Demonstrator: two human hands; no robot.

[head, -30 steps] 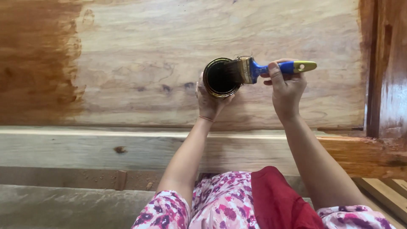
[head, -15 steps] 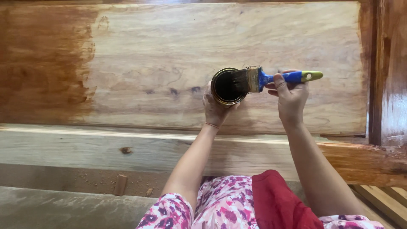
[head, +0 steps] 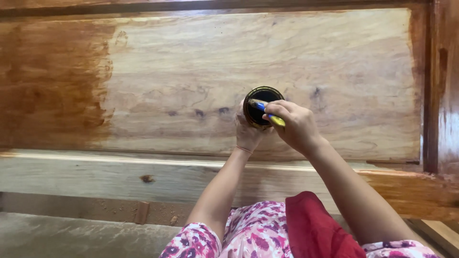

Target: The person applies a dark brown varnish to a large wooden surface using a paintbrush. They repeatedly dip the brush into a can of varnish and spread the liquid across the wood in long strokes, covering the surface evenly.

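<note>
My left hand (head: pixel 247 134) holds a small round can (head: pixel 262 107) of dark stain from below, over a large wooden panel (head: pixel 229 71). My right hand (head: pixel 295 125) grips a paintbrush (head: pixel 268 114) with a blue and yellow handle, its bristle end pushed down into the can's mouth. The panel is pale bare wood across its middle. Its left part (head: pixel 48 81) is coated a wet orange-brown, and so are the right frame strip and edges.
A raised wooden rail (head: pixel 143 174) runs along the panel's near edge, stained brown at its right end (head: pixel 411 188). A vertical stained frame post (head: pixel 442 86) stands at the right. My lap shows a pink flowered fabric (head: pixel 248 236) and a red cloth (head: pixel 315 229).
The brush lay level across the can's rim with its handle pointing right. Now my right hand has tipped it upright so the bristles go into the can. The view shifted slightly.
</note>
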